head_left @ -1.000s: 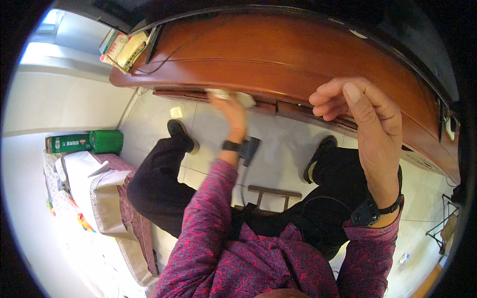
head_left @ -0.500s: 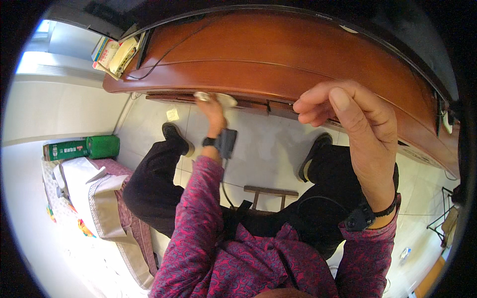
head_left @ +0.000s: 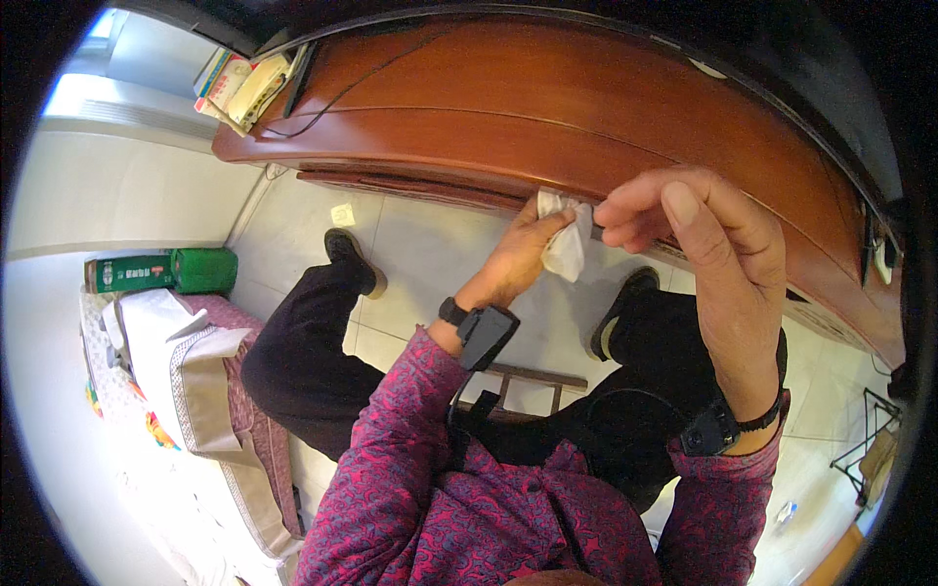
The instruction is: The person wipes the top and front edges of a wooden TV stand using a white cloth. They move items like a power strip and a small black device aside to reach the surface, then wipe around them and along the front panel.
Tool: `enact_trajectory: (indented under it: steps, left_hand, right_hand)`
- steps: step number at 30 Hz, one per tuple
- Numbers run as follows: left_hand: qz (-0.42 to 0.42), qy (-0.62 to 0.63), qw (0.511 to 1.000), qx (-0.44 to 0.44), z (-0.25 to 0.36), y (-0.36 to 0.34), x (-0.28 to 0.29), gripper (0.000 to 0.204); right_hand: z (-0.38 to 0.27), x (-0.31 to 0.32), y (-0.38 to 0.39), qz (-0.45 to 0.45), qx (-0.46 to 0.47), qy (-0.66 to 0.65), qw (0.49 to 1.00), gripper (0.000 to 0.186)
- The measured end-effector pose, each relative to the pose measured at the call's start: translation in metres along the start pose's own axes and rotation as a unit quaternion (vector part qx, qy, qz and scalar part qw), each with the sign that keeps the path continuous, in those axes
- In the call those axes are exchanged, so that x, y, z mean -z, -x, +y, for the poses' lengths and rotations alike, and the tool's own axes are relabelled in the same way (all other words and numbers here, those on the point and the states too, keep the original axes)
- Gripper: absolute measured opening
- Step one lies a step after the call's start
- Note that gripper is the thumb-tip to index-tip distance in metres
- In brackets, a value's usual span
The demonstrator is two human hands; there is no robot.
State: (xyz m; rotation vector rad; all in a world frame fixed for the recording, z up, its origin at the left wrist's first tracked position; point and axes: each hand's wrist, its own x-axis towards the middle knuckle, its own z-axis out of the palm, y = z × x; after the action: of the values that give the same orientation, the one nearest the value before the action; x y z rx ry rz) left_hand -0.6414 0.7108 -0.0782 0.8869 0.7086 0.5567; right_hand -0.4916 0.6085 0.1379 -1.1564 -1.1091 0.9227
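My left hand (head_left: 523,256) is closed on a crumpled white cloth (head_left: 565,252), with one end hanging below the fingers. It is at the front of the reddish-brown wooden cabinet (head_left: 420,137), just under the top's edge; whether the cloth touches the front face I cannot tell. To its right my right hand (head_left: 728,264) is raised before the cabinet's edge, palm turned left. Its fingers are loosely bent, the thumb stands off from them, and nothing shows in its grasp. Both wrists wear black straps with small dark boxes.
A dark screen (head_left: 782,68) stands along the cabinet's far side. A cable (head_left: 342,96) and some small boxes (head_left: 239,88) lie at the left end. Between my feet is a low wooden stool (head_left: 537,376). Left are a green pack (head_left: 203,271) and a cloth-covered seat (head_left: 220,356); right, a folding stand (head_left: 865,444).
My left hand has swept right along the cabinet front with the cloth, coming close to my right hand. The right hand has hardly moved. The view has shifted slightly.
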Motion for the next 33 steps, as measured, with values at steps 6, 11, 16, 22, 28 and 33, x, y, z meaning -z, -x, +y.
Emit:
enact_trajectory:
  steps: [6, 11, 16, 22, 28, 33]
  left_hand:
    - [0.254, -0.193, 0.947, 0.021, 0.001, 0.001, 0.165, 0.044]
    - [0.424, -0.314, 0.841, -0.121, 0.063, -0.018, 0.353, 0.053]
    - [0.446, -0.209, 0.847, -0.201, 0.066, -0.057, 0.401, 0.042]
    - [0.460, -0.289, 0.827, -0.148, -0.040, -0.074, 0.223, 0.055]
    - [0.255, -0.072, 0.961, -0.076, -0.052, -0.033, 0.123, 0.035]
    - [0.386, -0.183, 0.894, -0.133, 0.022, -0.017, 0.282, 0.045]
  right_hand:
    - [-0.003, 0.004, 0.006, 0.022, -0.022, 0.020, 0.999, 0.035]
    - [0.002, 0.005, 0.004, 0.016, -0.022, 0.032, 0.999, 0.035]
    - [0.004, 0.003, 0.000, 0.013, -0.034, 0.044, 0.998, 0.036]
    - [0.004, -0.006, -0.002, -0.017, -0.036, 0.053, 0.998, 0.036]
    - [0.006, -0.010, 0.000, -0.014, -0.045, 0.040, 0.998, 0.036]
    - [0.003, -0.003, 0.006, 0.008, -0.049, 0.035, 0.998, 0.036]
